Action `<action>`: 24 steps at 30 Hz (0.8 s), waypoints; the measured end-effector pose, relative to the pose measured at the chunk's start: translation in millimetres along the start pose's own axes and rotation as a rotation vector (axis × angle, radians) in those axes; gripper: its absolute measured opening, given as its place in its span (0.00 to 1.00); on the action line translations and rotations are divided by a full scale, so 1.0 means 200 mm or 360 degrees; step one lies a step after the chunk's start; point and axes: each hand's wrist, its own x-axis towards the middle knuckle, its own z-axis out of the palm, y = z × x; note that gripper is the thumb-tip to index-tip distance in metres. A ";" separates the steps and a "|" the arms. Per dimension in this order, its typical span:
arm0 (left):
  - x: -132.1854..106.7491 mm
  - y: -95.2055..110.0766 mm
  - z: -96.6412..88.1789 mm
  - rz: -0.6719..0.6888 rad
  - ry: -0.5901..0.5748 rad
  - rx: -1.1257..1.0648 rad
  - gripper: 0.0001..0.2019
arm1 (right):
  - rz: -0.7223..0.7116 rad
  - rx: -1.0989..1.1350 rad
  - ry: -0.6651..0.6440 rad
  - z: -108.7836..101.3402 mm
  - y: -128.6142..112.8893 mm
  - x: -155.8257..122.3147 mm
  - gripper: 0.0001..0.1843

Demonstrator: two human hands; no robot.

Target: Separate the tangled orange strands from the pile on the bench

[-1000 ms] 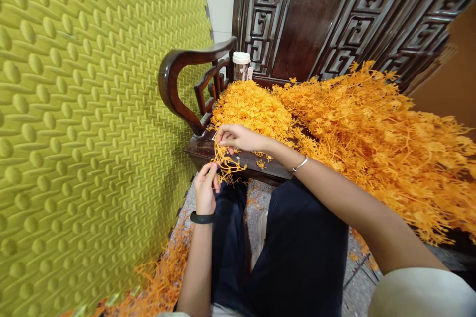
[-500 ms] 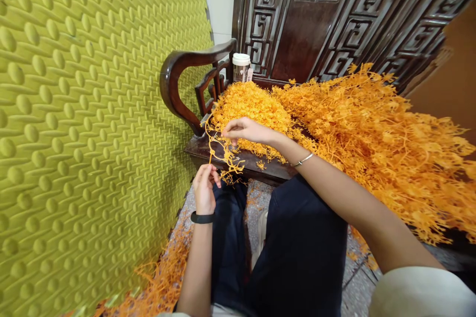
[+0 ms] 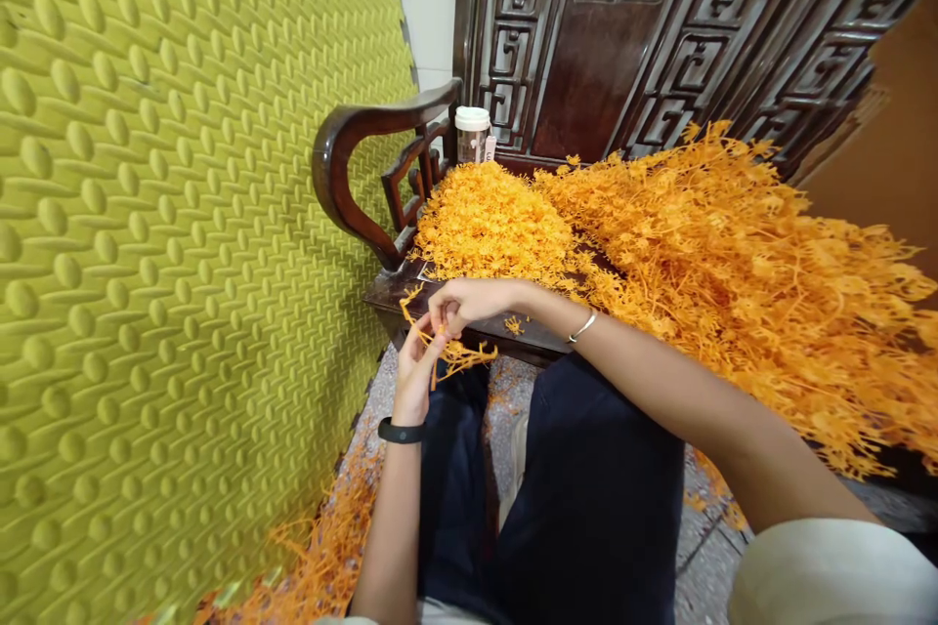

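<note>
Between my hands is an orange plastic plant stem (image 3: 461, 358) with thin, mostly bare branches. My left hand (image 3: 416, 363) pinches it from below, above the dark wristband. My right hand (image 3: 463, 301) reaches in from the right, its thumb and fingers closed on the same stem where the two hands meet. Exactly what lies between the right fingertips is partly hidden. Just behind the hands, a heap of small orange sprigs (image 3: 494, 220) lies on the dark wooden bench (image 3: 538, 340).
Long orange plastic branches (image 3: 762, 273) pile up at the right. A white-lidded cup (image 3: 473, 132) stands behind the heap by the curved armrest (image 3: 333, 156). A yellow-green textured mat (image 3: 183, 215) rises at the left. Orange stripped stems (image 3: 322, 547) litter the floor.
My right hand has come down from the edge of the sprig heap to my left hand. The left hand has risen slightly, and the stem between them has tilted over.
</note>
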 end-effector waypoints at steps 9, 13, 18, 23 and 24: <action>-0.02 0.02 0.05 -0.0086 0.0028 -0.0106 0.17 | -0.0026 -0.0207 0.0286 -0.03 -0.03 0.00 0.04; -0.02 0.05 0.04 -0.0049 0.0021 -0.0127 0.17 | -0.0093 -0.0271 0.0421 -0.04 -0.02 0.00 0.03; -0.02 0.07 0.03 0.0011 0.0012 -0.0151 0.18 | -0.0091 -0.0161 0.0522 -0.03 -0.01 0.03 0.05; -0.02 0.12 0.03 0.0115 0.0058 -0.0216 0.20 | -0.0101 0.0335 0.0627 0.03 -0.04 0.07 0.07; -0.02 0.13 0.03 0.0149 0.0060 -0.0227 0.20 | -0.0128 0.0448 0.0647 0.05 -0.06 0.09 0.07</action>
